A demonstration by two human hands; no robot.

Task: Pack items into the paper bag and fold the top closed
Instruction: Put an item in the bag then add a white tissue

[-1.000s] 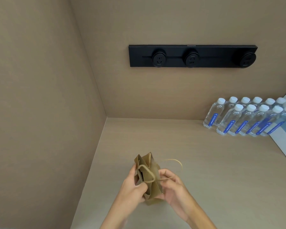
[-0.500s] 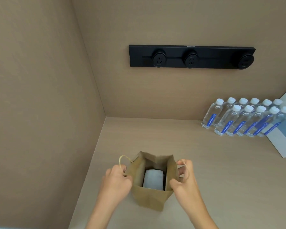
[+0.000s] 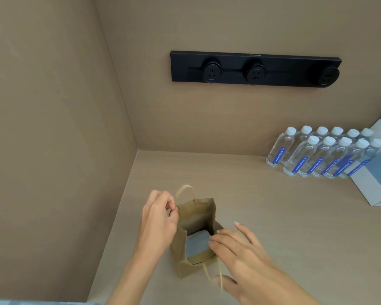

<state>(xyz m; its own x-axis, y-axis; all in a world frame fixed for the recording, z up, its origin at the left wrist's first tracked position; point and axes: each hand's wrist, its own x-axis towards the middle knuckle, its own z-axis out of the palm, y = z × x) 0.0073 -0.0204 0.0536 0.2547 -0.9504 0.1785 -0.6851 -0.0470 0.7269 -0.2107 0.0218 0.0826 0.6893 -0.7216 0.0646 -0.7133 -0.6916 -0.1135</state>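
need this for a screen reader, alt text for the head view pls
Two bare hands work at an open brown paper bag on a beige counter: the left hand pinches its far rim, the right hand reaches its near edge. A grey item sits inside. Water bottles stand far right, below a black socket strip.

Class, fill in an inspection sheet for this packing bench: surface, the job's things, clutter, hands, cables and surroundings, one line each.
Surface: beige counter, set in a corner.
Job's things: paper bag standing open, top not folded; a grey item lies inside.
Clutter: water bottles in two rows at the back right; a white and blue box beside them.
Hands: left hand pinches the bag's left rim; right hand reaches to the right rim, grip unclear.
Cables: nothing seen.
Surroundings: beige walls; black socket strip with three round sockets.
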